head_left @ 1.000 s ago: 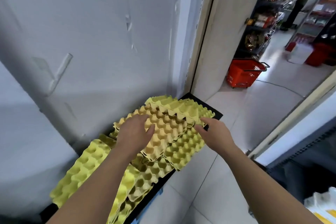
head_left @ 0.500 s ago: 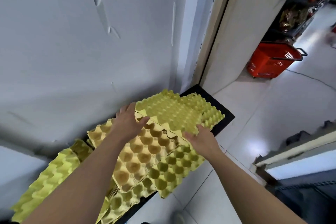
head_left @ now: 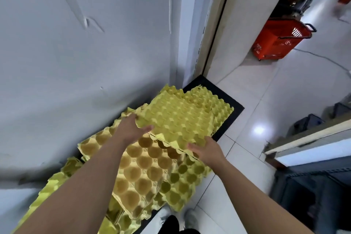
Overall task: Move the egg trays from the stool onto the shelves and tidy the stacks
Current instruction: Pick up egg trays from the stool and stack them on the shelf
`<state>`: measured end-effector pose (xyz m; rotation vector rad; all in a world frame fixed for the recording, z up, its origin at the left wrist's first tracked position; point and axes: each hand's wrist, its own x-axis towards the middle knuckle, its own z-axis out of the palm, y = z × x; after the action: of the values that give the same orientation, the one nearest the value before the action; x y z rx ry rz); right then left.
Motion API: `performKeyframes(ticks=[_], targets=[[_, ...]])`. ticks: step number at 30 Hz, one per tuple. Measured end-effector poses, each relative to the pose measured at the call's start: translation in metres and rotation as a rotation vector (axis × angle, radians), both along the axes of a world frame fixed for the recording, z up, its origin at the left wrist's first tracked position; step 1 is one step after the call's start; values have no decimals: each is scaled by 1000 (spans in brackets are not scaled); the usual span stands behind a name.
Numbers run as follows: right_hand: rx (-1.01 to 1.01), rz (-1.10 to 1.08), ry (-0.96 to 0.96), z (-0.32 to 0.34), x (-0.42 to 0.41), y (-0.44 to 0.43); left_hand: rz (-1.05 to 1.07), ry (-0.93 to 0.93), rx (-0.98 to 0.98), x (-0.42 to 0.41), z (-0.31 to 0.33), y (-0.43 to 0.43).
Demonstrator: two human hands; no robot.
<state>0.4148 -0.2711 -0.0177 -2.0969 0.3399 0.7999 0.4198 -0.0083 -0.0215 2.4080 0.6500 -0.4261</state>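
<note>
A yellow egg tray [head_left: 178, 118], bumps up, is held tilted above an untidy pile. My left hand [head_left: 131, 129] grips its left edge, thumb on top. My right hand [head_left: 207, 151] holds its near right corner from below. Under it lies an orange-yellow tray [head_left: 136, 175] with its cups facing up, and a greenish-yellow tray [head_left: 186, 178] juts out to the right over the floor. More yellow trays [head_left: 220, 112] lie at the far end. All rest on a low black surface [head_left: 228, 102] against a grey wall.
A grey wall [head_left: 85, 62] runs along the left. A doorway post [head_left: 214, 34] stands beyond the pile. A red shopping basket [head_left: 279, 42] sits on the white tiled floor [head_left: 266, 91]. A shelf edge [head_left: 311, 138] is at the right. My shoes [head_left: 176, 216] show below.
My view has dropped toward the pile. Both hands went from resting on the trays to gripping the top yellow tray, which now sits raised and tilted off the stack.
</note>
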Motion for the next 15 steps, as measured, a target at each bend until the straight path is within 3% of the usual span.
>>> performKeyframes(ticks=[10, 15], targets=[[-60, -106, 43, -36, -2, 6, 37, 10, -40, -1, -20, 4], [91, -212, 105, -36, -2, 6, 70, -30, -37, -4, -17, 0]])
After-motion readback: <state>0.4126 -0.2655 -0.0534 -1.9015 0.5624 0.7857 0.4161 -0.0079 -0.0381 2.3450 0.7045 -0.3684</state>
